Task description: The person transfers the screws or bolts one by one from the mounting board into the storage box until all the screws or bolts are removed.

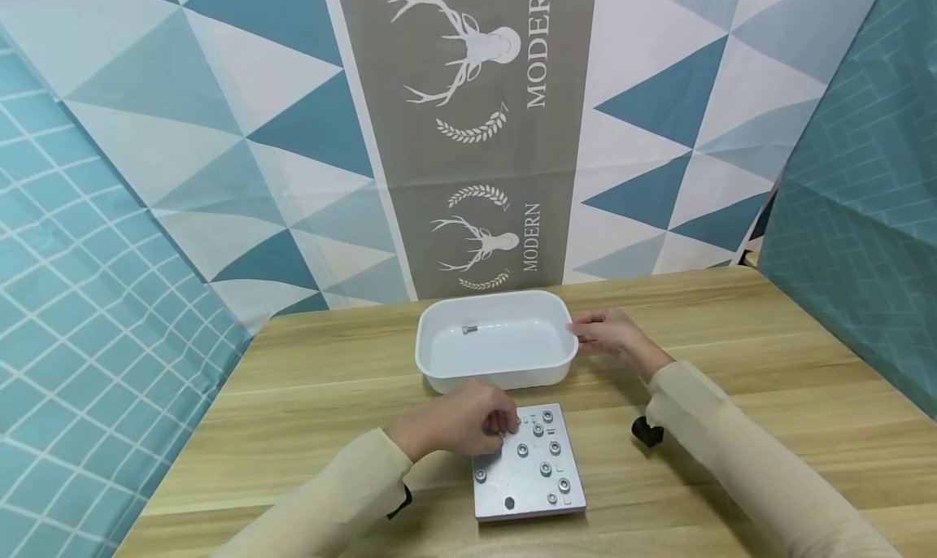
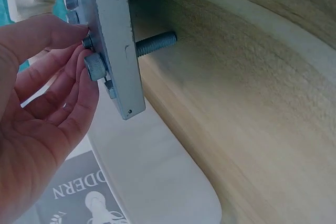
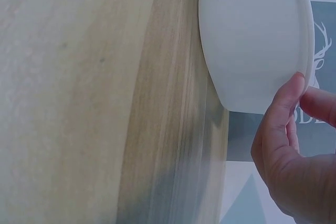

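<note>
A silver metal plate [image 1: 523,493], set with several socket-head bolts [image 1: 545,468], lies on the table. My left hand [image 1: 468,420] is over its far left part; thumb and fingertips pinch a small bolt [image 2: 87,41] at the plate's face, mostly hidden by the fingers. Beside it stands a larger bolt head [image 2: 95,66], and a threaded shank [image 2: 156,43] sticks out underneath. Behind the plate is a white tray [image 1: 498,375] with one loose bolt [image 1: 470,329] inside. My right hand [image 1: 607,333] pinches the tray's right rim between thumb and fingers.
The wooden table [image 1: 315,395] carries the tray and plate. A black object [image 1: 647,432] shows beside the right sleeve. Patterned cloth [image 1: 483,135] hangs along the table's back, with more cloth at both sides.
</note>
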{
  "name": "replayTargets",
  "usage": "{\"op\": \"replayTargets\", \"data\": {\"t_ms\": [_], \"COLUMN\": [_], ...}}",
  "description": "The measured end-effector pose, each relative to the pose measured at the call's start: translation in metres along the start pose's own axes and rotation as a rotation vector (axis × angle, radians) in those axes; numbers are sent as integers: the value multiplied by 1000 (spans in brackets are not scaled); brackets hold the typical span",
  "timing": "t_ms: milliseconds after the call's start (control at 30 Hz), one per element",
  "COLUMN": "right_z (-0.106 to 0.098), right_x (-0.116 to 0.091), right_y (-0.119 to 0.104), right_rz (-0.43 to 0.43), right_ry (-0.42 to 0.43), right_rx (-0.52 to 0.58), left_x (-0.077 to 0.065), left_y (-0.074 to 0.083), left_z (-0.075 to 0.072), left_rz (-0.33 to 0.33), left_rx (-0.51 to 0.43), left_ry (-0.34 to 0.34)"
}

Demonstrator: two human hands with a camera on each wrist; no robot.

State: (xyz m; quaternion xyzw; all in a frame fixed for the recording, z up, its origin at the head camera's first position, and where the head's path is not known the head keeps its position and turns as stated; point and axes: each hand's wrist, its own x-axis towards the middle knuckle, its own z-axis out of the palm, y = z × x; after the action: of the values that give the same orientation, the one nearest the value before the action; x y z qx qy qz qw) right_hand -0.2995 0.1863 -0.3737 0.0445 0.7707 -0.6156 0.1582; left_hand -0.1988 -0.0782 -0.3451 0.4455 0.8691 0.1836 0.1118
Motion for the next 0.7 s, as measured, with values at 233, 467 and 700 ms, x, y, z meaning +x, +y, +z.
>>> {"op": "replayTargets", "data": {"t_ms": [233, 467, 700], "right_z": [-1, 0, 1], "right_x": [0, -1, -2], "right_y": [1, 0, -1], "right_rz": [-4, 9, -1], "right_ry": [-6, 5, -5], "right_rx": [2, 13, 16], "left_x": [-1, -1, -2], "left_y": [-3, -3, -3], "left_z": [2, 4, 4], "left_rz": [4, -19, -43], "left_rx": [-15, -10, -12], "left_ry": [18, 19, 24]}}
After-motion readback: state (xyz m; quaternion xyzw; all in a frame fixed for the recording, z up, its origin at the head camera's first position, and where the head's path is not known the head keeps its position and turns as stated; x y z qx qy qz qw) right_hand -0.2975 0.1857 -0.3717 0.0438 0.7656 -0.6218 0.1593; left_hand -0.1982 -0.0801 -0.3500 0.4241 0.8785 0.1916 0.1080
